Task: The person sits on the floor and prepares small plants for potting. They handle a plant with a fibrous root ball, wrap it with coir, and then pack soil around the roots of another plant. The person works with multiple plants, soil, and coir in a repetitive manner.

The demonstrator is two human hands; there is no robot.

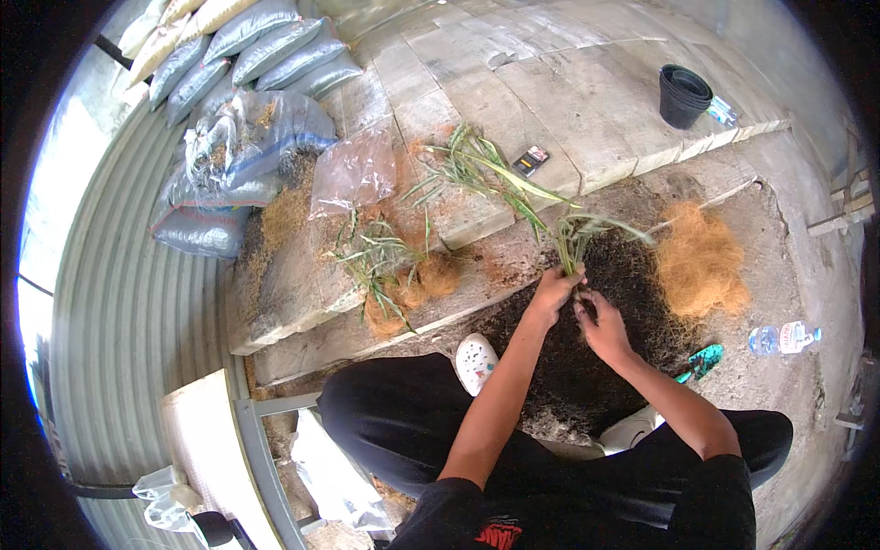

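Long, narrow green leaves of a plant point(568, 237) rise from my left hand point(554, 294), whose fingers wrap around the stems. Just below, my right hand point(602, 322) has its thumb and fingers at the base of the same plant; whether they grip it or only touch it is hard to tell. Beneath both hands spreads dark soil point(570, 371). To the right of the soil lies a heap of orange-brown coconut fibre point(701, 265). More cut or uprooted leafy plants point(474, 161) rest on the concrete step beyond my left hand.
Plants with fibre-wrapped roots point(436, 275) lie on the left. A teal hand trowel point(705, 359) and a plastic water bottle point(785, 338) are at right. Nested black pots point(683, 96) stand on the raised concrete step point(605, 155). Filled sacks point(275, 51) are stacked at the far left.
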